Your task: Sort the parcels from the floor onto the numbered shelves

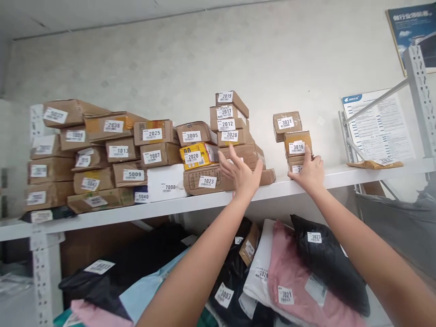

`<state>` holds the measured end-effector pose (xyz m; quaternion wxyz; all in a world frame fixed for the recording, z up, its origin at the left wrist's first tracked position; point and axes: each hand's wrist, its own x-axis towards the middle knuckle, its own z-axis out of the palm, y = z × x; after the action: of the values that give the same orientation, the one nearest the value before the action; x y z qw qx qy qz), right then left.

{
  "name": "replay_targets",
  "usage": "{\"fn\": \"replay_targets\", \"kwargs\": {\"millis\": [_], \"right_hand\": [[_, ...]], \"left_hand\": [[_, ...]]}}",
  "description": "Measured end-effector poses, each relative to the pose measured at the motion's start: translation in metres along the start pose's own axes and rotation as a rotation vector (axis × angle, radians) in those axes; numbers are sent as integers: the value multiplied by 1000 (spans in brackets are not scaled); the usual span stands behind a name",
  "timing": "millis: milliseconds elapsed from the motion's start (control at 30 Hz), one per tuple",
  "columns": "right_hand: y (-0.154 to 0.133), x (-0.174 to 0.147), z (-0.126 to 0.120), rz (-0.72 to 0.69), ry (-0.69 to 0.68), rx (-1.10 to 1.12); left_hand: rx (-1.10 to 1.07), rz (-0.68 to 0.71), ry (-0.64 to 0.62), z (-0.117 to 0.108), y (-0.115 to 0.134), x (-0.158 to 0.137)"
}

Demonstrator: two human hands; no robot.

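My left hand (242,172), fingers spread, is in front of a stack of cardboard boxes and hides part of a lower box (250,153). Above it rise boxes labelled 2028 (242,136), 2012, 2017 and 2019 (240,103). To its left lies the long flat box labelled 1023 (192,181). My right hand (309,170) touches a small stack on the right. Its fingers rest at the box labelled 3016 (292,137) and a lower box (292,161) whose label is partly covered. The box labelled 3031 (279,117) sits on top, shifted left.
Many labelled boxes (88,156) line the left of the white shelf (136,217). A flat yellow envelope (366,164) lies at the right, near a posted sheet (381,122). Soft parcels, among them a pink bag (282,254) and a black bag (334,259), lie below.
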<state>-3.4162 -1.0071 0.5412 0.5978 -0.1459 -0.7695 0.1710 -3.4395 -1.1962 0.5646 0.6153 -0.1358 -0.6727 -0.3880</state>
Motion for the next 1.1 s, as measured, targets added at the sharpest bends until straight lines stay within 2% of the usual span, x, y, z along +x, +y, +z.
{"fn": "replay_targets", "kwargs": {"millis": [67,167,367,433,533,633,767,900,1000,1100], "right_hand": [[-14,-6,6,-24,-3,8],[-31,-15,13,-78,-16,26],[-44,-23,24,-114,69,82],[-41,-22,26,-114,77,87],[-34,-15,20,-109,9,88],[-40,3,7,-75,-16,83],[-76,44,-6,-60,81,99],[-122,86,-3,24,77,144],[-143,101,1,96,33,117],[-149,101,5,150,17,78]], "left_hand": [[0,113,-39,-7,-7,-22],[14,209,-109,-20,-17,-52],[47,278,-200,-46,-44,-89],[50,265,-226,-50,-55,-92],[44,241,-238,-52,-71,-89],[32,293,-223,-52,-85,-85],[-9,436,-204,-53,-97,-80],[-80,507,-222,-66,-105,-75],[-96,527,-236,-85,-117,-71],[-75,536,-243,-106,-138,-64]]}}
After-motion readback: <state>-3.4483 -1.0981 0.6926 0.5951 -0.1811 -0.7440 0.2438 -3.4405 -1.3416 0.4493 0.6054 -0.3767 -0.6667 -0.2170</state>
